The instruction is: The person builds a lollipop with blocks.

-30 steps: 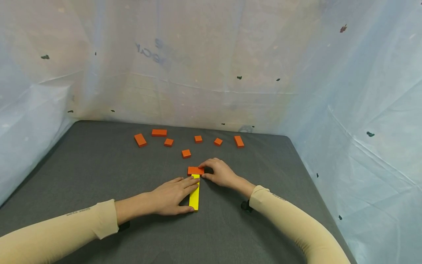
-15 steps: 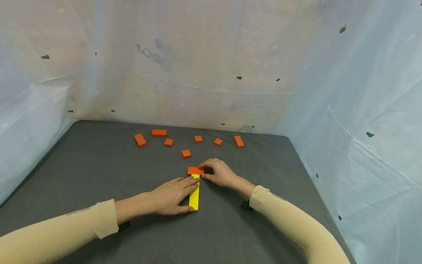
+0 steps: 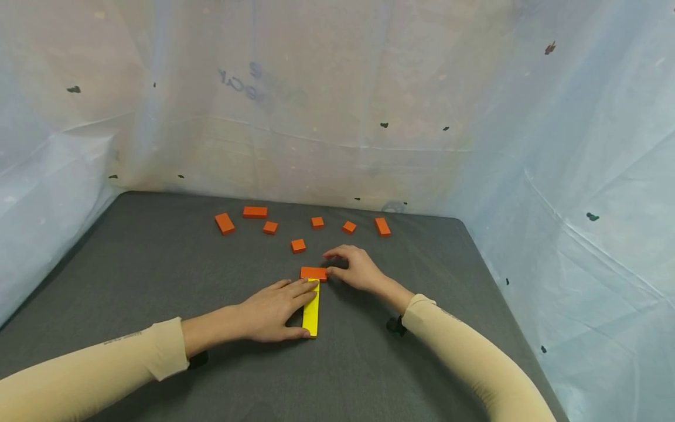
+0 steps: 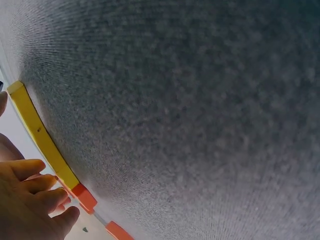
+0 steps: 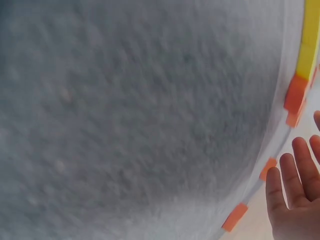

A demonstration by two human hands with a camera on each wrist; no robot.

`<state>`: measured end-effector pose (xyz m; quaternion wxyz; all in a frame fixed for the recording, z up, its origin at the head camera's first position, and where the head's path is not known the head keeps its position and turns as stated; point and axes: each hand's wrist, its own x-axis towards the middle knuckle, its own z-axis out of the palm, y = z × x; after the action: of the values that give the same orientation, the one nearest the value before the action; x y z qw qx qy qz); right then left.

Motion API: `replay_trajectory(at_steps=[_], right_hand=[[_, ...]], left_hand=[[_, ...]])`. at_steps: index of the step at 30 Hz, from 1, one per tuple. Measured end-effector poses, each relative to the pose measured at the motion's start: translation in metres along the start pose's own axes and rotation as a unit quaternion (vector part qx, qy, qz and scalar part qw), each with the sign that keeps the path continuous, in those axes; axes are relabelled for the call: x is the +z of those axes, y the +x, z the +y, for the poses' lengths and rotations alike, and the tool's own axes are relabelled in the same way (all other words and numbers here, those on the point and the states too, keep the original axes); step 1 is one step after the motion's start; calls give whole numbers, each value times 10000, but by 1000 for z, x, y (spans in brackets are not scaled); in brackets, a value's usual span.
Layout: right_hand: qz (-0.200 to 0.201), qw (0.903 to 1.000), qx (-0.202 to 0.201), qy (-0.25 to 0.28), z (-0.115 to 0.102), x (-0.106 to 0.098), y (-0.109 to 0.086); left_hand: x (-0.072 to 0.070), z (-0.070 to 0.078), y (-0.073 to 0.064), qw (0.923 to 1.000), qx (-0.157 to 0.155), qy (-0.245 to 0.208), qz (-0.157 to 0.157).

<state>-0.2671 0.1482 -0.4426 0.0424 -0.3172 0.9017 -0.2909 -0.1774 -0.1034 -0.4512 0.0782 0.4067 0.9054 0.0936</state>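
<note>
A yellow strip of block [image 3: 311, 319], with a seam near its far end, lies lengthwise on the dark table in the head view. An orange rectangular block [image 3: 313, 274] sits crosswise against its far end, forming a T. My left hand [image 3: 274, 313] rests from the left side with straight fingers over the strip's far part and the thumb at its near end. Just right of the orange block is my right hand [image 3: 358, 269], its thumb tip by the block's end and its fingers lifted off, holding nothing. In the right wrist view, the right fingers [image 5: 302, 170] are extended.
Farther back lie several loose orange blocks: a small one [image 3: 298, 245] nearest, other small ones such as this square block [image 3: 317, 223], and longer ones including a left block [image 3: 224, 224] and a right block [image 3: 382, 227]. Pale plastic sheeting [image 3: 295, 158] surrounds the dark table [image 3: 158, 264].
My right hand has let go of the orange block and shifted slightly right, its fingers lifting away. The left hand has stayed on the yellow strip; the blocks have not visibly moved.
</note>
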Motion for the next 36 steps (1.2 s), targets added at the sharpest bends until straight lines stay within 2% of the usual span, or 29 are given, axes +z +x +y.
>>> replay_trajectory(at_steps=[10, 19, 26, 36], right_hand=[[649, 9962, 556, 151, 19, -7, 28], [1059, 9852, 1304, -330, 48, -17, 51], [943, 9794, 1740, -406, 61, -25, 61], [798, 9780, 1823, -634, 65, -24, 66]], left_hand=[[2, -3, 5, 9998, -169, 97, -28], [3, -4, 8, 9996, -239, 106, -137], [2, -6, 9, 9995, -224, 39, -229], [1, -4, 10, 9990, -284, 102, -314]])
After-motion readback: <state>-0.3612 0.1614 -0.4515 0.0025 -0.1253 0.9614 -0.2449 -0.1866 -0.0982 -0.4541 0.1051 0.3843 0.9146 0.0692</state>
